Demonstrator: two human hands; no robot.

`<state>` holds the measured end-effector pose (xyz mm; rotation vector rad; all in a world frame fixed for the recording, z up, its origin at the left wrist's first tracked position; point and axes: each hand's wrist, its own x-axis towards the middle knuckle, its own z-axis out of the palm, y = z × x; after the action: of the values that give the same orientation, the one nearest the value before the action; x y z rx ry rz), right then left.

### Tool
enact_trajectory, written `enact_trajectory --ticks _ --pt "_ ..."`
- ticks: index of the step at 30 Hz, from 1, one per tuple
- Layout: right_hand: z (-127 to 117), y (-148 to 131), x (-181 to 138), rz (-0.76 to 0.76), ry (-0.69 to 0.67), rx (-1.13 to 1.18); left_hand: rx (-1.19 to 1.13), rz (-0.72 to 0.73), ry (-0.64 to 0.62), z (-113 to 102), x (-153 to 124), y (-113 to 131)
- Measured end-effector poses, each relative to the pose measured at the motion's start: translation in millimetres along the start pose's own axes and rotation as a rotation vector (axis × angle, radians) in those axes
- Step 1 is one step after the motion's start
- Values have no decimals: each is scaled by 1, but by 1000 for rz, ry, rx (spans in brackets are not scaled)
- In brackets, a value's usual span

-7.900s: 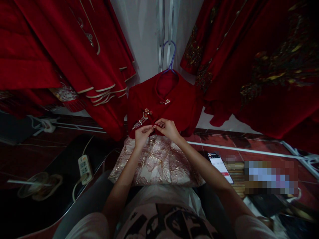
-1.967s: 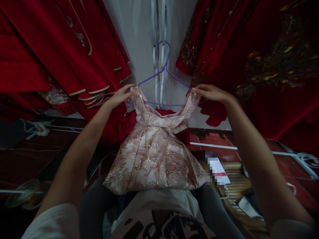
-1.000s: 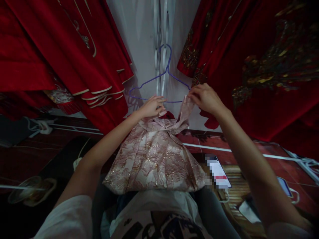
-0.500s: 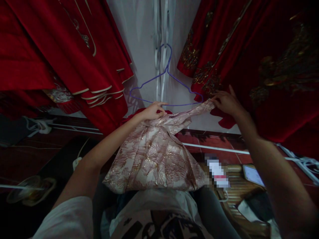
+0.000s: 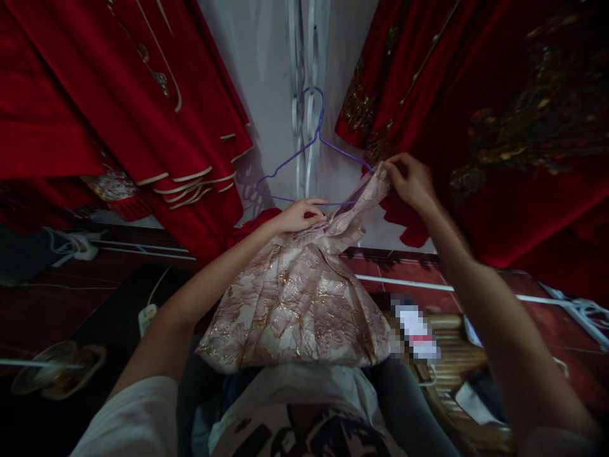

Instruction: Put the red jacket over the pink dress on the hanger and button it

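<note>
Though lower before, right hand (image 5: 412,181) higher, with strap (image 5: 367,192).

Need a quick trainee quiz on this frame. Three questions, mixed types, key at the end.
1. True or false: the right hand holds up a strap of the dress.
2. The hanger is: A) green, B) purple, C) yellow.
3. Which hand is higher in the picture, the right or the left hand?

Key: 1. True. 2. B. 3. The right hand.
</note>
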<state>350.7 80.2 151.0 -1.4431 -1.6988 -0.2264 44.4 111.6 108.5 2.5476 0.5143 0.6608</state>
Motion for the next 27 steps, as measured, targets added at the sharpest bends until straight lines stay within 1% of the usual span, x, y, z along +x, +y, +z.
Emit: enact_trajectory --ticks 2,4,6,7,10,13,15,17,19,21,23,24,27 --pt "15 -16 2 21 -4 51 8 13 35 4 3 3" --pt "29 -24 2 13 -18 60 20 27 82 3 4 2" --pt "36 -25 1 -4 -22 58 30 16 183 -6 3 -4" --pt "36 -23 0 -10 -20 60 37 -7 261 -12 1 -9" --pt "32 -17 0 -21 -21 92 76 -145 521 -39 -15 -31" --pt "27 -12 2 -34 -28 122 157 -377 693 -66 -45 -61" --pt "27 -11 3 -31 -40 133 219 -542 710 -80 -70 -81" --pt "28 -9 3 -22 -48 146 247 -661 699 -88 -93 -97" --pt "31 -7 4 -9 -42 158 236 -757 685 -91 -112 -108" --pt "32 -6 4 2 -42 165 203 -816 674 -89 -123 -115" --pt "32 -6 3 10 -49 172 168 -823 684 -86 -127 -118" --pt "31 -6 3 11 -54 175 154 -799 701 -85 -126 -119" --pt "29 -7 3 10 -55 179 123 -638 772 -86 -117 -120"
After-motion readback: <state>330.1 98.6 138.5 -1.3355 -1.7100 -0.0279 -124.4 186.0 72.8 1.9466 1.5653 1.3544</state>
